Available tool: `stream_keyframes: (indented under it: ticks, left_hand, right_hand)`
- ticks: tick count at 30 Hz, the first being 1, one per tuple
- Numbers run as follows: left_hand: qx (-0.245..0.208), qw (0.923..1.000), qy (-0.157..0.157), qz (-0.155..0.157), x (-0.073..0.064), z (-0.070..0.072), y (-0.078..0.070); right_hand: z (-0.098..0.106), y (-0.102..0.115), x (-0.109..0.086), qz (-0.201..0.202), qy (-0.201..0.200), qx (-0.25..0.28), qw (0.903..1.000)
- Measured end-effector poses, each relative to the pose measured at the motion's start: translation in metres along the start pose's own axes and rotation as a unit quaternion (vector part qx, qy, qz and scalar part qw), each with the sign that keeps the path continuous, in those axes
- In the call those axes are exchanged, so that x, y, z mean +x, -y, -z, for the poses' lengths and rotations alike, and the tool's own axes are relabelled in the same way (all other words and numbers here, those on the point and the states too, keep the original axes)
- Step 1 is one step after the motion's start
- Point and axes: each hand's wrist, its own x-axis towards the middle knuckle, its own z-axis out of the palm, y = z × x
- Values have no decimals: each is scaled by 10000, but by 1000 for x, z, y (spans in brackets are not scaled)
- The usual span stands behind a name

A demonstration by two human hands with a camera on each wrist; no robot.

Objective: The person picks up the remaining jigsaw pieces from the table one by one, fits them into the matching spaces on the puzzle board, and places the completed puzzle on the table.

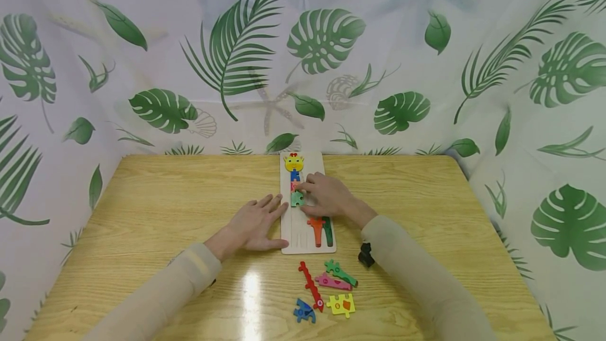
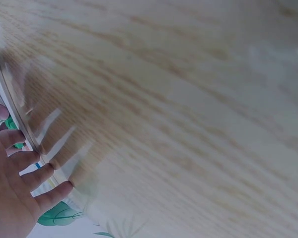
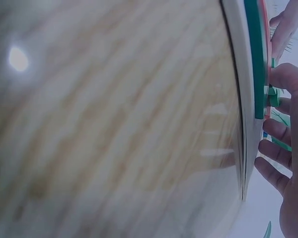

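My right hand [image 1: 326, 193] pinches the green piece [image 1: 296, 200] on the board [image 1: 312, 164] with curled finger and thumb; my left hand [image 1: 256, 223], spread and empty, touches its edge. Caution: misalignment (or tilted pressing) could dislodge the pink piece [image 1: 293, 187].

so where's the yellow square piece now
In the head view, the yellow square piece lies on the table, just right of the red strip, on the near side of the pink piece.

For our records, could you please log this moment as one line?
Left hand: touches puzzle board | Right hand: pinches green piece | Table: loose yellow piece, red piece
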Motion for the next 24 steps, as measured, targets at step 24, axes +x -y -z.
stream_keyframes:
  ticks: [24]
  left_hand:
    - [61,10000,-7,15,1,-2,0]
  right_hand:
    - [-3,-3,2,98,25,-64,9999]
